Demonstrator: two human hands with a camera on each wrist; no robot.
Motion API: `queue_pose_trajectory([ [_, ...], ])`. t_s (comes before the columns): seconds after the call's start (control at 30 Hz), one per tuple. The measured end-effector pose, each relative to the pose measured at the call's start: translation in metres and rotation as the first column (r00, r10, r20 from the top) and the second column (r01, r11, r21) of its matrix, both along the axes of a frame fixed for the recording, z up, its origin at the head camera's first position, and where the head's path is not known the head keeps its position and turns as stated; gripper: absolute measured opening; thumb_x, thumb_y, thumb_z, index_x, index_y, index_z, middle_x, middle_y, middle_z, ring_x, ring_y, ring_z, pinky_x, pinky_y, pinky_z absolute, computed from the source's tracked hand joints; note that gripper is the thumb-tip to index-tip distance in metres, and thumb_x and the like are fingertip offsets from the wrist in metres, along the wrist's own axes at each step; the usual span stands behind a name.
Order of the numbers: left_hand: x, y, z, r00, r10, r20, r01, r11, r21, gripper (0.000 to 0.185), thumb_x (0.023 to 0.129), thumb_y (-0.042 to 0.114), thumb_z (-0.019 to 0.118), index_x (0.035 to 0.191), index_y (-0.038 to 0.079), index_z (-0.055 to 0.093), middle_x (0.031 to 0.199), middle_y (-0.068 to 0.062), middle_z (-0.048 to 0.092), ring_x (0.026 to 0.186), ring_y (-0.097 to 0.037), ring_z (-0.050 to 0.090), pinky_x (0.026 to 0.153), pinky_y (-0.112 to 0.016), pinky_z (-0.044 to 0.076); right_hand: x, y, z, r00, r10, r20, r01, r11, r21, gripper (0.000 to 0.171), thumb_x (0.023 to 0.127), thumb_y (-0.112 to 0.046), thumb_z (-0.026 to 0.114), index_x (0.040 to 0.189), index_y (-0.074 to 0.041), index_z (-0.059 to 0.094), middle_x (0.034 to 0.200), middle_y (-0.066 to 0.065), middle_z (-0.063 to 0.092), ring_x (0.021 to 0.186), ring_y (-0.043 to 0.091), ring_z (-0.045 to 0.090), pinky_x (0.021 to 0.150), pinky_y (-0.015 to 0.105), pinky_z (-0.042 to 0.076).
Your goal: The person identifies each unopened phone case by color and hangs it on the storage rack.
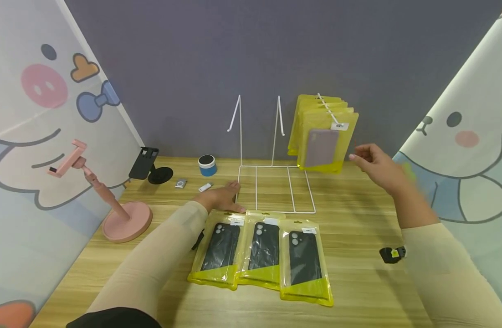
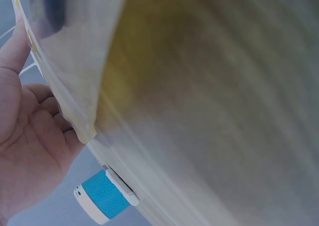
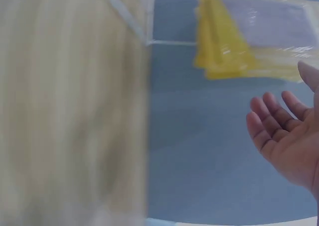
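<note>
Loosely curled, the right hand (image 1: 376, 166) holds nothing — hanging yellow packets (image 1: 322, 146) sit near its fingers, at ten o'clock. The left hand (image 1: 222, 198) lies outstretched by the wire rack (image 1: 240, 136), black-case packets (image 1: 264, 246) at five o'clock.

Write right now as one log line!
left hand: at white rack | right hand: empty, beside hanging yellow packets | three black-case packets: on table

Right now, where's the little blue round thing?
In the head view, the blue round thing stands at the back of the table, left of the white rack and just behind the small white stick.
</note>
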State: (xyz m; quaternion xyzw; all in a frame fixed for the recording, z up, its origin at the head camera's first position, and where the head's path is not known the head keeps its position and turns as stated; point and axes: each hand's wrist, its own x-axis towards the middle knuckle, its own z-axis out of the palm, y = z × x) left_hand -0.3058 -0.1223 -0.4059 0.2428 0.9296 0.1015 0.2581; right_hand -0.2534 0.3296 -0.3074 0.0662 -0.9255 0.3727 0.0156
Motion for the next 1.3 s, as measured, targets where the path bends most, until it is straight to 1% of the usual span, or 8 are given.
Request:
queue_pose_trajectory([
  [0.13,0.001,0.001,0.002,1.000,0.002,0.002,-0.002,1.000,-0.006,0.106,0.089,0.062,0.059,0.158,0.007,0.001,0.165,-0.011,-0.008,0.153,-0.028,-0.006,0.123,-0.046,0.009,0.003,0.009,-0.030,0.993,0.066,0.102,-0.071,0.996,0.053,0.072,0.101,-0.054,0.042,0.148,0.000,0.028,0.139,0.026,0.041,0.122,0.041,0.045,0.093,0.053,0.044],
  [0.23,0.002,0.001,0.003,1.000,0.003,0.008,-0.003,1.000,-0.003,0.105,0.090,0.061,0.059,0.158,0.007,0.001,0.165,-0.012,-0.009,0.153,-0.028,-0.007,0.123,-0.047,0.010,0.005,0.009,-0.053,0.971,0.139,0.194,-0.159,0.983,0.094,0.075,0.102,-0.053,0.042,0.150,0.001,0.025,0.143,0.029,0.038,0.128,0.047,0.040,0.097,0.061,0.041],
  [0.4,0.002,0.000,0.004,1.000,0.015,0.015,-0.015,1.000,0.007,0.105,0.089,0.061,0.060,0.158,0.007,0.002,0.165,-0.012,-0.008,0.153,-0.028,-0.006,0.123,-0.048,0.010,0.004,-0.012,-0.083,0.910,0.283,0.302,-0.343,0.924,0.170,0.082,0.101,-0.050,0.047,0.152,0.007,0.019,0.152,0.034,0.029,0.139,0.054,0.028,0.107,0.066,0.030],
  [0.5,0.002,-0.001,0.003,1.000,0.018,0.011,-0.018,1.000,0.008,0.106,0.088,0.062,0.060,0.159,0.007,0.002,0.165,-0.011,-0.007,0.153,-0.028,-0.005,0.123,-0.048,0.011,-0.001,-0.032,-0.095,0.898,0.323,0.298,-0.392,0.896,0.210,0.083,0.100,-0.047,0.051,0.153,0.009,0.018,0.155,0.033,0.024,0.142,0.052,0.022,0.112,0.065,0.024],
  [0.83,-0.001,-0.004,0.000,0.999,0.038,0.016,-0.039,0.998,0.045,0.109,0.085,0.065,0.062,0.159,0.010,0.005,0.166,-0.009,-0.005,0.153,-0.027,-0.003,0.122,-0.049,0.012,-0.021,-0.073,-0.114,0.896,0.335,0.292,-0.431,0.814,0.389,0.092,0.098,-0.051,0.052,0.153,0.010,0.010,0.160,0.031,0.005,0.147,0.049,0.005,0.117,0.062,0.014],
  [1.07,-0.001,-0.002,0.006,0.999,0.034,-0.011,-0.034,0.999,0.034,0.105,0.086,0.064,0.063,0.159,0.011,0.011,0.166,-0.009,-0.002,0.153,-0.028,0.001,0.122,-0.048,0.013,-0.021,-0.077,-0.113,0.893,0.333,0.302,-0.438,0.793,0.424,0.101,0.094,-0.059,0.055,0.153,0.011,0.011,0.160,0.032,0.003,0.147,0.051,0.002,0.116,0.065,0.013],
  [1.17,0.002,0.012,0.015,0.994,-0.008,-0.111,0.013,0.999,0.048,0.087,0.093,0.055,0.060,0.156,0.008,0.025,0.164,-0.013,0.015,0.151,-0.032,0.017,0.121,-0.048,0.020,-0.021,-0.080,-0.112,0.891,0.336,0.305,-0.444,0.785,0.431,0.101,0.094,-0.058,0.055,0.153,0.011,0.011,0.160,0.031,0.003,0.147,0.049,0.002,0.117,0.063,0.013],
  [1.3,0.018,0.053,0.024,0.958,-0.133,-0.254,0.173,0.975,0.142,0.051,0.098,0.044,0.058,0.136,0.009,0.057,0.138,-0.009,0.058,0.127,-0.026,0.055,0.106,-0.042,0.044,-0.021,-0.082,-0.111,0.887,0.329,0.323,-0.448,0.780,0.437,0.100,0.094,-0.055,0.056,0.152,0.013,0.011,0.160,0.031,0.002,0.148,0.049,0.000,0.118,0.062,0.011],
])
